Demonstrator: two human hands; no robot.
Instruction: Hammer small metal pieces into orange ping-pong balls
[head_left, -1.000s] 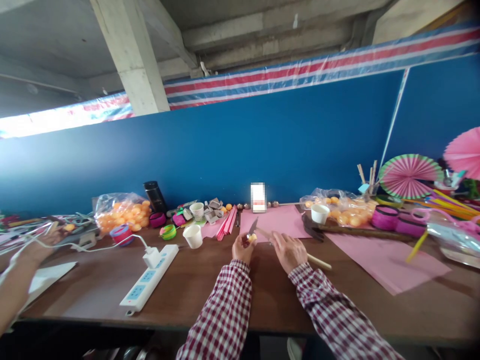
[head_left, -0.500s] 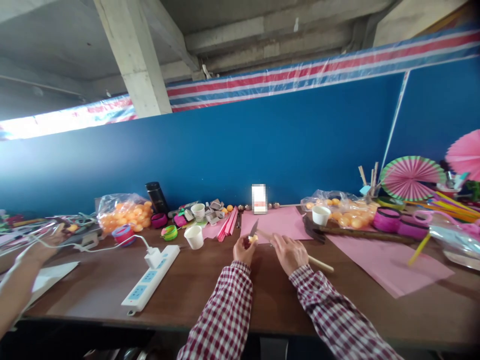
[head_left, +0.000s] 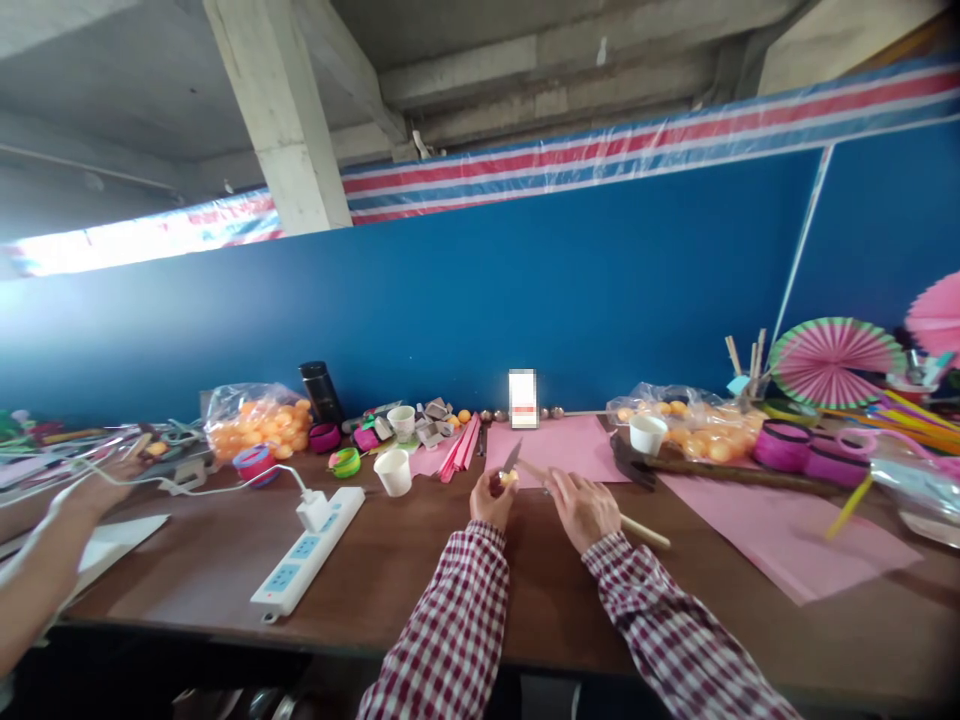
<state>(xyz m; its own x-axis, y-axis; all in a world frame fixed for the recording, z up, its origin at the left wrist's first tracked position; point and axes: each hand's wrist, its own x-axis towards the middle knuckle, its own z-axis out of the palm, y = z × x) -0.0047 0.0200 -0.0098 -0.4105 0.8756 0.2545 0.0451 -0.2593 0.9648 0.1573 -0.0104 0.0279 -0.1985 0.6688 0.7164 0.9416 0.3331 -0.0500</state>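
Observation:
My left hand (head_left: pixel 490 502) is closed around a small pale-orange piece (head_left: pixel 508 479), perhaps part of a ball. A dark pointed blade (head_left: pixel 514 456) sticks up beside it from the same fingers; its handle is hidden. To the right, my right hand (head_left: pixel 586 508) lies over a light wooden stick (head_left: pixel 643 531), its fingers bent around it. One end of the stick points toward the left hand and the other comes out below the right wrist. Both hands are just in front of a pink paper sheet (head_left: pixel 559 440) on the brown table (head_left: pixel 420 560).
Left of my hands are a paper cup (head_left: pixel 394 472), a white power strip (head_left: pixel 307 560) and a bag of orange balls (head_left: pixel 259 425). A hammer (head_left: pixel 634 456), another cup (head_left: pixel 648 436) and pink paper (head_left: pixel 787 540) are on the right. Another person's arm (head_left: pixel 56 560) reaches in at far left.
The whole view has shifted slightly, so things appear a little farther right. Both hands keep nearly the same pose and hold. The other person's hand has moved slightly.

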